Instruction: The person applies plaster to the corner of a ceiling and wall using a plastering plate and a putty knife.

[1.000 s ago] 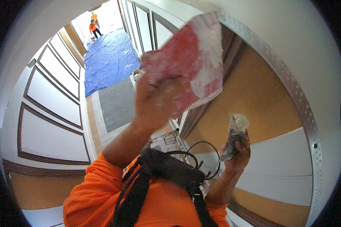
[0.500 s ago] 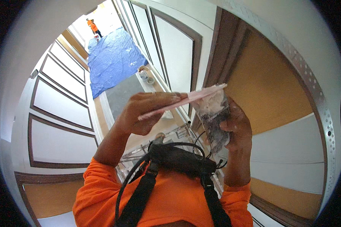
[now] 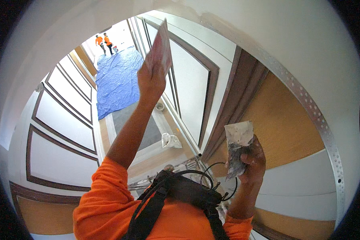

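Note:
My left hand [image 3: 152, 82] is raised ahead, its fingers closed on a thin pinkish putty spreader [image 3: 161, 46], a flat plate tilted up near the pale overhead surface. Lower and to the right, my right hand [image 3: 254, 163] grips a grey-smeared scraper [image 3: 237, 158]. A thick patch of off-white putty [image 3: 240, 134] covers the scraper's upper end. The spreader and the scraper are well apart. My left fingers are partly hidden behind the spreader.
A pale curved surface [image 3: 228, 16] arches overhead, edged by a perforated metal strip [image 3: 298, 86]. Scaffold bars [image 3: 188, 166] show below me. Farther off lie a white bag [image 3: 171, 140], a small bucket [image 3: 159, 107] and a blue tarp [image 3: 118, 82]. Two people [image 3: 104, 42] in orange stand beyond.
My left hand has swung up and away with the spreader, off the putty on the scraper. My right hand has lowered a little with the scraper.

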Motion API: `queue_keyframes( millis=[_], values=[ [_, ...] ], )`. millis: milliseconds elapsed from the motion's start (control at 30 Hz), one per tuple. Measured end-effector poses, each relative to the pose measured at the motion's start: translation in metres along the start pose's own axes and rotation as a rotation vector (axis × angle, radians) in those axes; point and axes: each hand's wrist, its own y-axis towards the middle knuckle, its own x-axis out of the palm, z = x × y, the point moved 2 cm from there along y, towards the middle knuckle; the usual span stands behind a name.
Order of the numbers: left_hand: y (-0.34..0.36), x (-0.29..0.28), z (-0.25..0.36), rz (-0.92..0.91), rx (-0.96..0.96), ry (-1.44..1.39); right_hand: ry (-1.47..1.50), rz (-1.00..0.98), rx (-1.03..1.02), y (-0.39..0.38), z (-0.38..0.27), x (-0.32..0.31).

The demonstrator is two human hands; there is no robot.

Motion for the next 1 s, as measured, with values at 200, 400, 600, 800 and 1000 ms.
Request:
queue_keyframes(
  millis=[200, 400, 600, 800, 1000],
  values=[
    [0.053, 0.039, 0.050, 0.115, 0.159, -0.090, -0.016, 0.142, -0.048, -0.008, 0.011, -0.033],
    [0.034, 0.046, 0.086, 0.072, 0.124, 0.028, 0.023, 0.229, -0.103, -0.031, -0.007, -0.048],
    [0.009, 0.043, 0.128, 0.037, 0.094, 0.044, 0.004, 0.243, -0.133, -0.057, -0.022, -0.082],
    [-0.036, 0.040, 0.166, -0.062, 0.106, -0.040, -0.122, 0.303, -0.139, -0.072, -0.035, -0.100],
    [-0.103, 0.020, 0.177, -0.217, 0.210, -0.337, -0.186, 0.363, -0.240, -0.081, -0.036, -0.089]
  ],
)
